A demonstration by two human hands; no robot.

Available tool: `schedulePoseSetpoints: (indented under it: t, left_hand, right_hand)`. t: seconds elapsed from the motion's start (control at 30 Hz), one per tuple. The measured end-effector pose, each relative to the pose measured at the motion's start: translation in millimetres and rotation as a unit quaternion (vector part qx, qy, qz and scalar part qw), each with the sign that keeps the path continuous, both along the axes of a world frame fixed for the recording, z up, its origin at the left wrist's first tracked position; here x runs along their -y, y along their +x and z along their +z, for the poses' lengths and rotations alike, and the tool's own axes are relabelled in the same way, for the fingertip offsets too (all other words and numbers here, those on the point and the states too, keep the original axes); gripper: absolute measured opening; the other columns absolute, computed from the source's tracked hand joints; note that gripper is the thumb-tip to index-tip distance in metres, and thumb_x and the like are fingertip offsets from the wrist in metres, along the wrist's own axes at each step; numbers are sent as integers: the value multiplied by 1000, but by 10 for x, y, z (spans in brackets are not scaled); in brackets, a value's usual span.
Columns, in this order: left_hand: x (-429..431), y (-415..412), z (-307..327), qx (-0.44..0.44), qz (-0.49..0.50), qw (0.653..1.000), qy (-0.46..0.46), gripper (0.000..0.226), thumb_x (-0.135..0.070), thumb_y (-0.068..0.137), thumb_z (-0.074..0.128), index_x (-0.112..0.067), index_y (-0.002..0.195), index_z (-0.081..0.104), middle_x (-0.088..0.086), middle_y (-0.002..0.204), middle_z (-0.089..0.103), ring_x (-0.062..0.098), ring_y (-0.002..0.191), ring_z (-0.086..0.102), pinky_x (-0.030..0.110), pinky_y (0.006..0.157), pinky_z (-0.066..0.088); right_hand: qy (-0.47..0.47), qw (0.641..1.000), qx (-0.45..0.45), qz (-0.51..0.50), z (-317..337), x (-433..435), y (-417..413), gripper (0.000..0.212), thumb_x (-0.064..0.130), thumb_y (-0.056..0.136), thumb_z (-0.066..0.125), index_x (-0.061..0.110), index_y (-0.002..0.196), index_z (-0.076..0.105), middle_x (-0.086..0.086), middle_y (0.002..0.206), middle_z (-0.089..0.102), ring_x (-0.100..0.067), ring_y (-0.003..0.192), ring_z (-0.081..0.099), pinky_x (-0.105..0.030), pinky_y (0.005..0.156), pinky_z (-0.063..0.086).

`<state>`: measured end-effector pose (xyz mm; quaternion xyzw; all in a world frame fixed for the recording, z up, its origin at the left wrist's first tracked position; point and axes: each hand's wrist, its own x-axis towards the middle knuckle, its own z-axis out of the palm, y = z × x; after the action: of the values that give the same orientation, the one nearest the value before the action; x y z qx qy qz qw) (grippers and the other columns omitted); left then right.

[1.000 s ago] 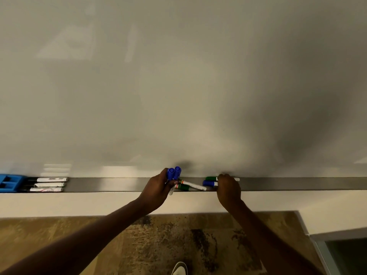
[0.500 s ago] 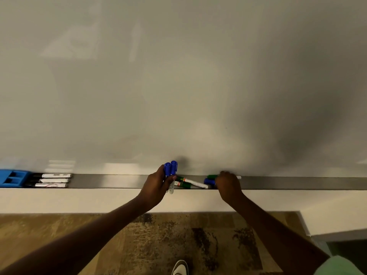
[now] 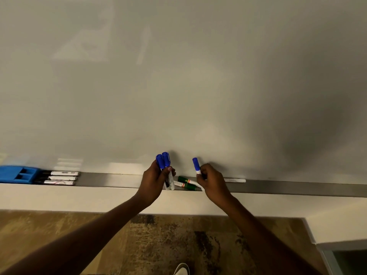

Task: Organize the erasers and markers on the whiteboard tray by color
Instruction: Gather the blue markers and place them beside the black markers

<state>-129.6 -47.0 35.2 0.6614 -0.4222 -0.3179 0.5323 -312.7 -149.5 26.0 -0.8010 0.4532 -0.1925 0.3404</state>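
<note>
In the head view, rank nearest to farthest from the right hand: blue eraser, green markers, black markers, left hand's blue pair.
1. green markers, beside the right hand
2. blue pair, in the left hand
3. black markers, far left on tray
4. blue eraser, tray's left end
</note>
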Motion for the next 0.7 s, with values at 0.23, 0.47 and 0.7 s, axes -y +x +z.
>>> schedulePoseSetpoints:
  t: [0.23,0.47,0.7]
  left_hand:
    - [-22,57,46,-10,30,999,-19,8,-19,98,51,-26,101,52,-5,89,74,3,85,67,6,70,44]
    - [-48,87,84,-23,90,995,-37,11,-21,94,60,-32,91,58,-9,85,71,2,77,65,10,66,47]
    - [-130,193,79,-31,153,987,-24,6,-25,91,63,-29,91,59,-5,76,67,0,63,62,10,54,46]
  right_hand:
    - [88,984,157,-3,105,-229,415,14,18,94,60,14,107,62,2,90,66,-10,80,63,-12,69,49]
    - [101,978,185,10,173,-381,757,22,19,101,46,9,116,58,-8,105,66,-18,89,63,-35,80,54]
    - [143,969,199,27,139,-535,1036,21,27,101,44,18,117,54,-1,107,66,-9,91,67,-37,82,58]
